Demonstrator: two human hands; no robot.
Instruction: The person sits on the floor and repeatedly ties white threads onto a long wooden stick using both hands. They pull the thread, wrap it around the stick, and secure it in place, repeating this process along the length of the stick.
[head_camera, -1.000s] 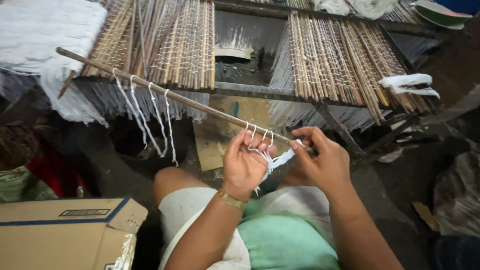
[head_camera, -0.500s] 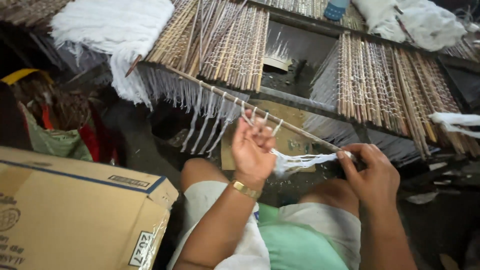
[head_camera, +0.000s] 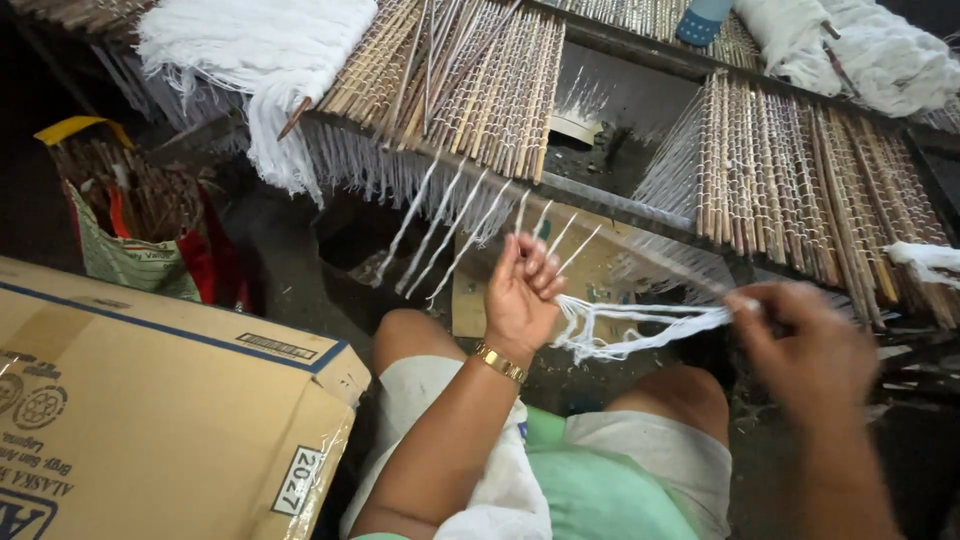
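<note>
1. Left hand (head_camera: 522, 295) is up with the palm facing the person and the fingers (head_camera: 540, 262) loosely curled, and a bundle of white strings (head_camera: 640, 328) runs out from it to the right. The strands look looped around or hooked by those fingers, can't tell exactly which ones.
2. Right hand (head_camera: 805, 352) is blurry, but its fingertips are pinched on the far end of the same white strings, so the bundle hangs stretched between both hands, above the lap and just in front of the knees.
3. A thin stick (head_camera: 470, 165) crosses above the left hand, with more white strands dangling off it, close to the raised fingertips.
4. Behind that there are racks of bamboo sticks (head_camera: 790, 170) strung with white thread, plus a heap of white fringe (head_camera: 255, 50) at top left.
5. A cardboard box (head_camera: 150, 400) sits at the person's left, with a bag of sticks (head_camera: 135, 215) behind it.
6. There's a gold bracelet (head_camera: 500, 362) on the left wrist.
</note>
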